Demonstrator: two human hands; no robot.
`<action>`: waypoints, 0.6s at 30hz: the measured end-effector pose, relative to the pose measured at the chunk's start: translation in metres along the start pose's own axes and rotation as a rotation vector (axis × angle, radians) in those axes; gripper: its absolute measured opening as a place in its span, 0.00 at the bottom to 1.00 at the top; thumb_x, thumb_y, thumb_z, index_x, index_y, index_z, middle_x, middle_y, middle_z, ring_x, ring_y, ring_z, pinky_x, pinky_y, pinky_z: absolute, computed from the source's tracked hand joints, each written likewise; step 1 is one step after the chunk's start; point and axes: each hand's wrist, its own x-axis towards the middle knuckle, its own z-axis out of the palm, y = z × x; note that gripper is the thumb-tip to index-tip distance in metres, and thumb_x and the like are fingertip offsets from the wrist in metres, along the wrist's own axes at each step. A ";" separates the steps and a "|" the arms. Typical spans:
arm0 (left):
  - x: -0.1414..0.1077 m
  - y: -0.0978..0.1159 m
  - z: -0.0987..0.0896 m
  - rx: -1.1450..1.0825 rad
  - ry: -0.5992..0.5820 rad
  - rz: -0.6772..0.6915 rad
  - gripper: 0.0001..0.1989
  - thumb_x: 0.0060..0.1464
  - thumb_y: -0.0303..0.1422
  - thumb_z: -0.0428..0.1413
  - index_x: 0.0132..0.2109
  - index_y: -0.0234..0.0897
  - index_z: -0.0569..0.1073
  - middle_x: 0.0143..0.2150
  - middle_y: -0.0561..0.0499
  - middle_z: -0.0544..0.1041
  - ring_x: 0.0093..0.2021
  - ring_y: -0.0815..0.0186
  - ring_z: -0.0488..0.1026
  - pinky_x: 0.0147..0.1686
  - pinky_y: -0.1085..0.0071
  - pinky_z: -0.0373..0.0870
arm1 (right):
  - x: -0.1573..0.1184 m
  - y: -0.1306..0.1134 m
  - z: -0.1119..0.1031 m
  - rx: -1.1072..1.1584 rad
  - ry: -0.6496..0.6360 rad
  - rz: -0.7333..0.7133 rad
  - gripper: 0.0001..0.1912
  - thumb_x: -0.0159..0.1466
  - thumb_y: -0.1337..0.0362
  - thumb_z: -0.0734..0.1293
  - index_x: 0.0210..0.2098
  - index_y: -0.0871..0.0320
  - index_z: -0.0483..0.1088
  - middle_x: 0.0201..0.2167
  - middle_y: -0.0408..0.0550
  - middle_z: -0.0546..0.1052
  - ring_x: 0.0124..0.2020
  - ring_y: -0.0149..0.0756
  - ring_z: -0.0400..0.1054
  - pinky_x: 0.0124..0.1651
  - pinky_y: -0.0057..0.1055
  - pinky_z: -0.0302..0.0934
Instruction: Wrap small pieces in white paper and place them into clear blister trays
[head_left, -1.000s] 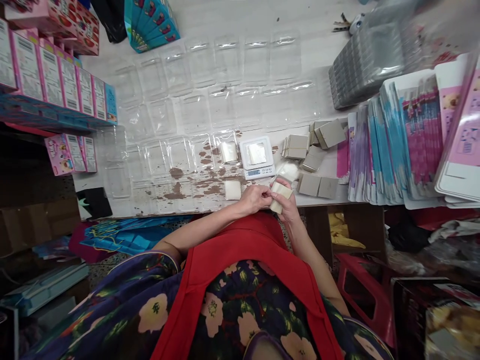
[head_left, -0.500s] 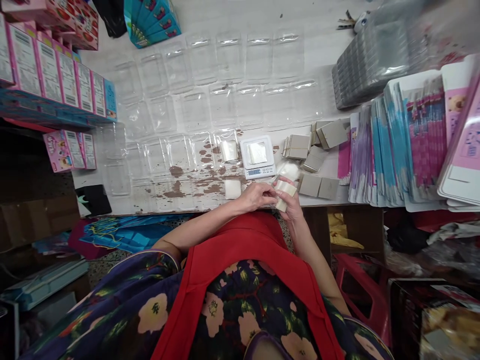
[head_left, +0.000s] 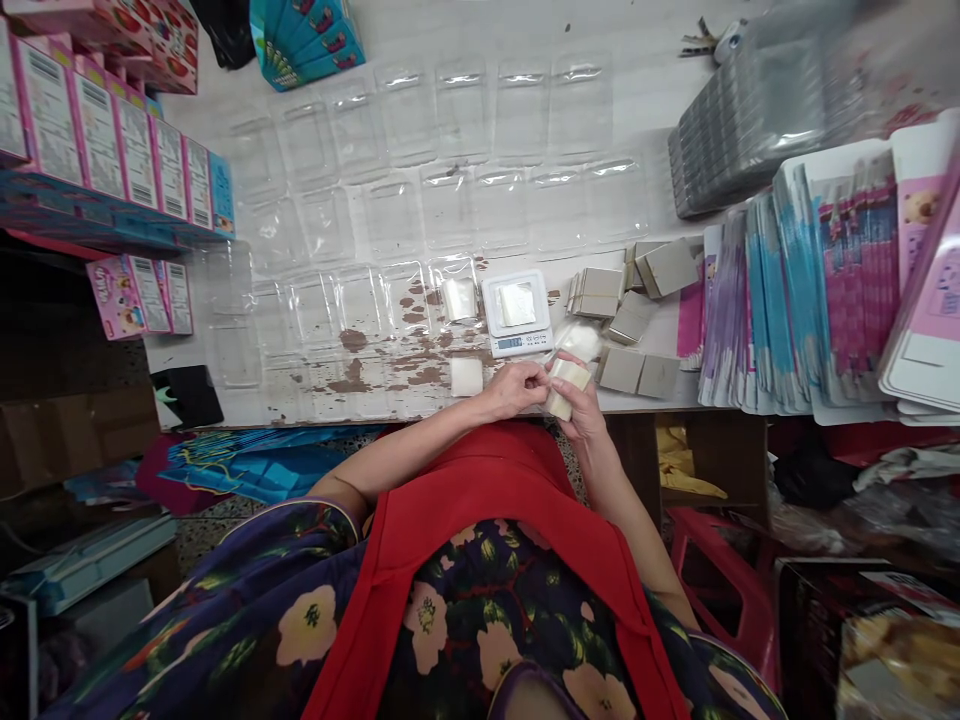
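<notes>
My right hand [head_left: 585,412] is wrapped round a cream-white stack of what look like thin square sheets [head_left: 568,388], held over the table's front edge. The fingertips of my left hand [head_left: 517,390] are pinched together at the near left side of that stack; whether a sheet is between them I cannot make out. Just beyond the hands stands a small white digital scale [head_left: 517,312] with a white square packet [head_left: 517,303] on its pan. Left of it, a similar packet [head_left: 459,298] lies in a clear plastic tray. Another white square [head_left: 466,377] lies near my left wrist.
Rows of clear plastic trays [head_left: 397,215] cover the table. A clear bag with white contents [head_left: 579,342] lies beyond my right hand. Grey card bundles [head_left: 600,292], printed cards [head_left: 795,290] and stacked clear shells [head_left: 735,140] stand right; pink boxes [head_left: 97,130] stand left.
My left fingers have shifted slightly at the edge of the stack, and the stack has moved a little to the left in my right hand. The objects on the table stay put.
</notes>
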 end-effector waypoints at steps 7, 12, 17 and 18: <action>-0.001 -0.011 -0.004 -0.525 0.037 -0.211 0.12 0.40 0.37 0.61 0.28 0.32 0.71 0.21 0.57 0.66 0.21 0.76 0.60 0.22 0.77 0.58 | 0.000 -0.006 -0.006 0.062 -0.028 0.017 0.27 0.45 0.63 0.73 0.45 0.51 0.68 0.40 0.42 0.76 0.39 0.39 0.71 0.42 0.37 0.68; 0.001 -0.016 -0.010 -0.670 -0.022 -0.317 0.18 0.39 0.40 0.64 0.33 0.32 0.72 0.29 0.52 0.72 0.30 0.72 0.69 0.32 0.73 0.68 | 0.003 -0.008 -0.004 -0.183 0.109 -0.080 0.28 0.42 0.65 0.73 0.43 0.53 0.66 0.32 0.40 0.74 0.32 0.35 0.67 0.36 0.32 0.64; 0.015 -0.007 -0.017 -0.490 -0.014 -0.301 0.26 0.47 0.43 0.60 0.51 0.35 0.69 0.34 0.51 0.74 0.31 0.69 0.71 0.34 0.71 0.68 | 0.006 -0.006 0.001 -0.616 0.199 -0.244 0.27 0.42 0.64 0.72 0.42 0.54 0.65 0.34 0.41 0.71 0.32 0.34 0.64 0.38 0.33 0.61; 0.019 -0.005 -0.018 -0.340 -0.023 -0.271 0.24 0.47 0.40 0.61 0.50 0.35 0.70 0.32 0.52 0.74 0.30 0.69 0.70 0.33 0.71 0.67 | 0.006 -0.006 0.002 -0.672 0.206 -0.262 0.27 0.42 0.64 0.72 0.42 0.54 0.66 0.34 0.41 0.71 0.33 0.34 0.63 0.38 0.33 0.61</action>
